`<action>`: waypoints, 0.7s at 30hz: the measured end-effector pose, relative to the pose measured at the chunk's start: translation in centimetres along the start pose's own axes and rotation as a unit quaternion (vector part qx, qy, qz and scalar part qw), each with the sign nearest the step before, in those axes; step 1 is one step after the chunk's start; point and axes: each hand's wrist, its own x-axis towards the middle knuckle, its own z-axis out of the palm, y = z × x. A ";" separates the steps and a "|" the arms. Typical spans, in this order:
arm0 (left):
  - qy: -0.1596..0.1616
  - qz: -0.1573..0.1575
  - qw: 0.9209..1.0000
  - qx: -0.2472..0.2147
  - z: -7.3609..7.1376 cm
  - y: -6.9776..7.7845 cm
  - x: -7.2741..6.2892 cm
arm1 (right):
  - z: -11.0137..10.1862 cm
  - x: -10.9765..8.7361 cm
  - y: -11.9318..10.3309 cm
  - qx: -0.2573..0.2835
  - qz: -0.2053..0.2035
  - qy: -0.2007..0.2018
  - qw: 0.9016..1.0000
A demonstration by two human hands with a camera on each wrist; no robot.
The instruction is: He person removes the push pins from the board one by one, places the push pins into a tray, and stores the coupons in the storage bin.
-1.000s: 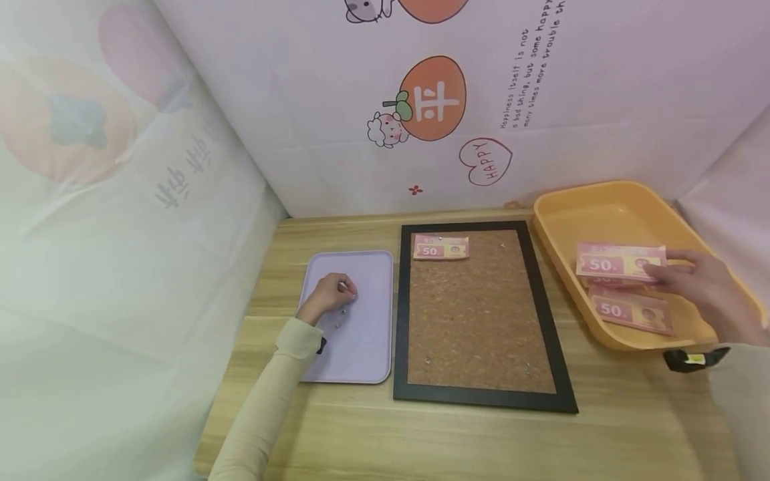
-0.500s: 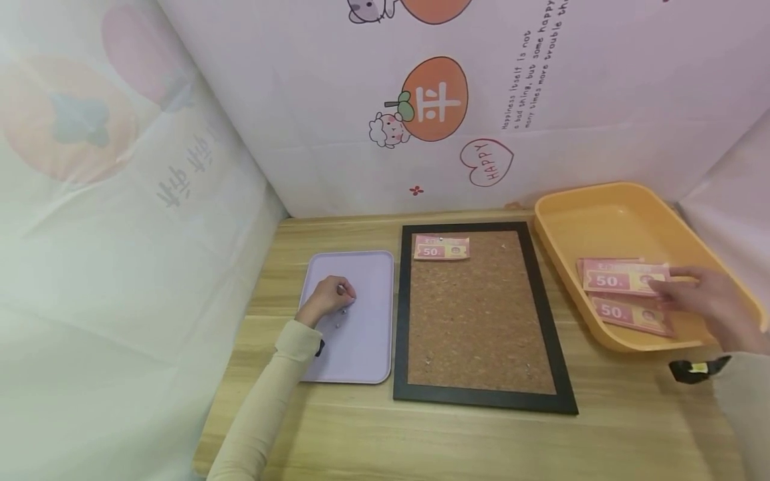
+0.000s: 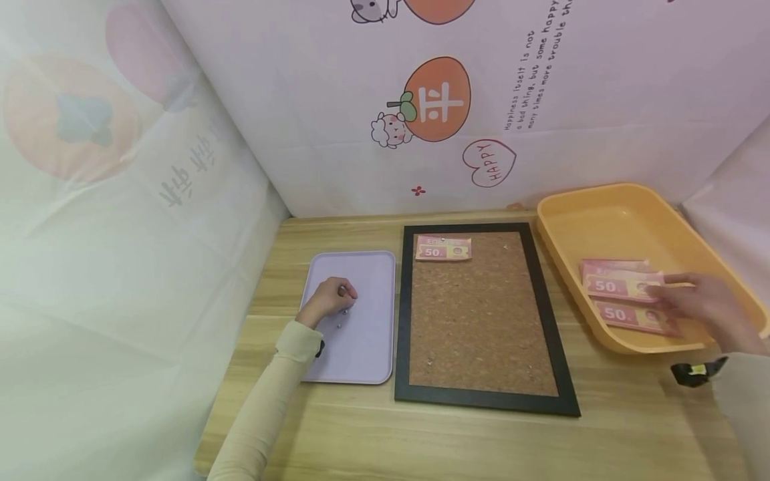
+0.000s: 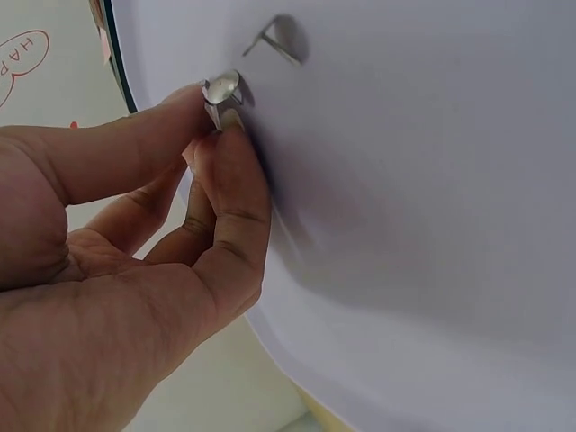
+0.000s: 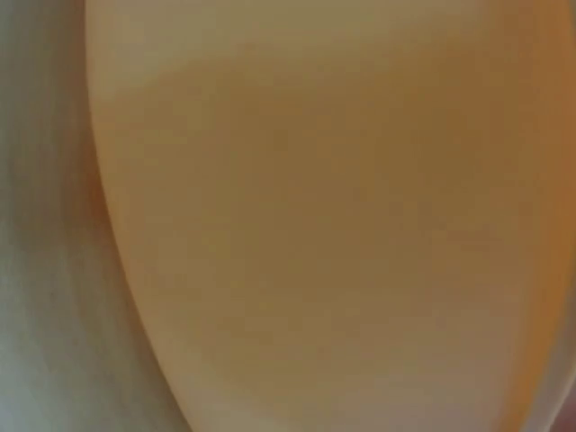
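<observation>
Over the lilac tray (image 3: 369, 354), my left hand (image 3: 329, 295) pinches a small silver metal tack (image 4: 222, 88) between thumb and fingertips. A second silver tack (image 4: 281, 40) lies on the tray just beyond the fingertips in the left wrist view. My right hand (image 3: 712, 307) reaches into the yellow-orange bin (image 3: 625, 212) and pinches the right end of a pink-and-yellow "50" coupon (image 3: 610, 286), thumb on top. Another coupon (image 3: 625, 314) lies below it, and a further one shows partly behind. The right wrist view has only blurred bin wall, with no hand visible.
Between tray and bin lies a black-framed cork board (image 3: 481, 314). A coupon (image 3: 444, 248) is fixed at its top left, and small silver tacks (image 3: 430, 362) show near its other corners. A printed white sheet (image 3: 337, 160) stands behind the wooden table (image 3: 421, 441).
My right hand has lowered the coupon towards the others in the bin, moving it slightly nearer to me. The left hand has stayed almost still over the tray.
</observation>
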 end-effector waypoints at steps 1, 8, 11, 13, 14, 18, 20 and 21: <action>-0.001 0.000 1.000 0.000 0.0 0.0 0.0 | 0.0 0.0 0.1 -0.004 -0.005 0.001 1.000; -0.015 0.004 1.000 0.004 -0.6 0.0 -0.1 | -0.3 -0.1 0.2 -0.015 -0.019 0.006 1.000; -0.012 0.003 1.000 0.006 -1.2 0.2 -0.2 | -0.4 -0.2 -0.4 -0.018 -0.031 0.010 0.999; -0.004 0.004 1.000 0.006 -1.5 0.5 -0.2 | -0.4 -0.4 -1.1 -0.018 -0.043 0.018 0.999; -0.001 0.007 1.000 0.005 -1.7 0.6 -0.2 | -0.3 -0.6 -1.5 -0.013 -0.050 0.021 0.998; 0.015 0.032 0.999 0.006 -2.1 0.9 0.2 | 0.2 -1.1 -3.7 -0.006 -0.074 0.035 0.997; 0.026 0.049 0.998 0.005 -2.1 1.1 0.4 | 0.6 -1.2 -4.9 0.003 -0.086 0.032 0.996; 0.031 0.059 0.998 0.002 -2.1 1.2 0.5 | 0.8 -1.2 -5.5 0.006 -0.092 0.031 0.995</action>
